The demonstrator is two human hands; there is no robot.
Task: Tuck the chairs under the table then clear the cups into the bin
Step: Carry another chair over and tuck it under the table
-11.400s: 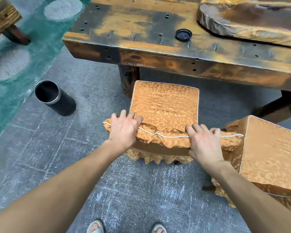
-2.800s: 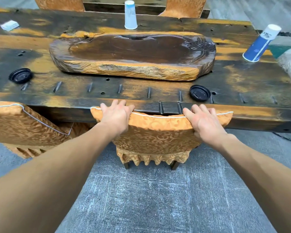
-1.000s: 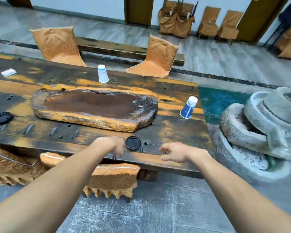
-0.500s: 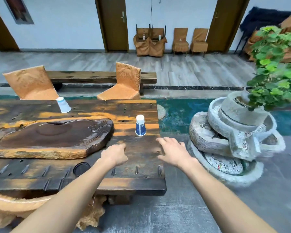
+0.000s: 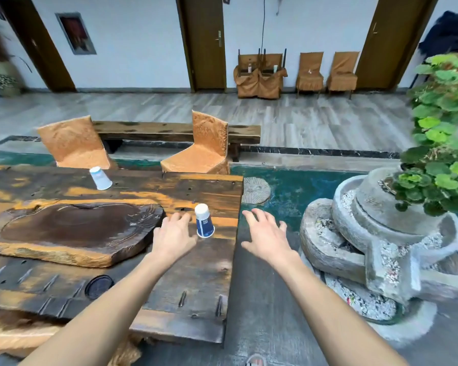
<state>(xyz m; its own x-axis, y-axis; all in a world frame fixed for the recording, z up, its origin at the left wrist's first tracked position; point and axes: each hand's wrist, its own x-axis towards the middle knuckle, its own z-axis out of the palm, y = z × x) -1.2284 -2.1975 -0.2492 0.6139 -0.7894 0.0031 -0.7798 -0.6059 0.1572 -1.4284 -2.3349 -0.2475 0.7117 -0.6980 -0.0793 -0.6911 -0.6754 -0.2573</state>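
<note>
I have my left hand [image 5: 173,235] spread over the counter [image 5: 196,273], its grip apart and just beside the upside-down blue cup [image 5: 204,221], not clasping it. My right hand [image 5: 266,237] hovers past the counter's end, fingers splayed and empty. A white cup [image 5: 100,178] stands inverted at the far edge, beyond the wooden tray [image 5: 74,231].

Two upside-down cups [image 5: 205,221] [image 5: 100,178], one table [image 5: 201,273], two near chairs [image 5: 199,151] [image 5: 74,142], one black lid [image 5: 99,287], two hands [image 5: 173,235] [image 5: 266,237].
</note>
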